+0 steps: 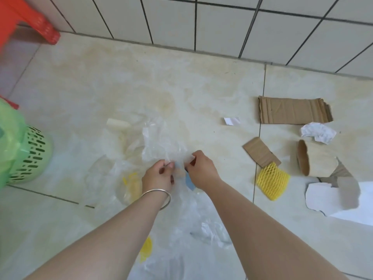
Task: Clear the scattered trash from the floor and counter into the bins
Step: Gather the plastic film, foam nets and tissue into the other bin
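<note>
Clear plastic wrap (159, 140) lies crumpled on the pale floor tiles in the middle of the head view. My left hand (158, 176), with a silver bangle on the wrist, pinches its near edge. My right hand (201, 170) pinches the same wrap just to the right, with a blue scrap (189, 181) showing under its fingers. More clear plastic (210, 231) lies between my forearms. A green bin (30, 156) with a green liner stands at the left edge.
To the right lie a flat cardboard sheet (292, 111), a cardboard strip (260, 153), a cardboard tube (314, 158), yellow foam netting (272, 182), crumpled paper (319, 133) and torn white paper (323, 199). A red stool (30, 21) stands top left by the tiled wall.
</note>
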### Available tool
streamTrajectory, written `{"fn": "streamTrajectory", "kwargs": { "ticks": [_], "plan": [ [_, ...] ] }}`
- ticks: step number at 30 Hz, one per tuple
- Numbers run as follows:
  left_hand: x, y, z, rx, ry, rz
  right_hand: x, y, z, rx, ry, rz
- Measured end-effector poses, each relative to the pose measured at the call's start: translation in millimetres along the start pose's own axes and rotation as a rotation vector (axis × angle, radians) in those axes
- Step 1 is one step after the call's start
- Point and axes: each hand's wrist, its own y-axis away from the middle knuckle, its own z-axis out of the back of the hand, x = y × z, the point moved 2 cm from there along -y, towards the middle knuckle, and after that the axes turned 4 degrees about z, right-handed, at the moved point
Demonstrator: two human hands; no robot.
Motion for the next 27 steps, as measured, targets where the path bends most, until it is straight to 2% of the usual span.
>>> {"fn": "streamTrajectory", "kwargs": {
  "ticks": [2, 5, 7, 9, 13, 18, 21, 23, 27],
  "plan": [
    [-1, 0, -1, -0.013, 0.080, 0.028, 0, 2, 3, 0.058, -0.198, -0.061],
    [-13, 3, -5, -0.043, 0.095, 0.030, 1, 6, 11, 0.171, -0.258, -0.120],
    [-21, 7, -10, -0.055, 0.127, 0.024, 1, 12, 18, 0.277, -0.352, -0.113],
    [-26, 12, -14, -0.041, 0.183, 0.032, -3, 20, 26, 0.293, -0.449, -0.066],
    [-25, 14, -17, -0.120, 0.092, 0.015, -18, 29, 45, 0.172, -0.403, -0.037],
    [-16, 19, 4, -0.355, -0.092, 0.113, -45, 48, 63, 0.143, -0.285, -0.135],
    [-26, 27, 13, -0.443, -0.061, 0.191, -65, 64, 77, 0.042, -0.308, -0.189],
    [-40, 38, 6, -0.486, -0.076, 0.123, -80, 75, 91, -0.084, -0.336, -0.228],
    [-71, 57, -26, -0.447, -0.288, -0.269, -104, 91, 123, -0.319, -0.384, -0.269]
  ]
}}
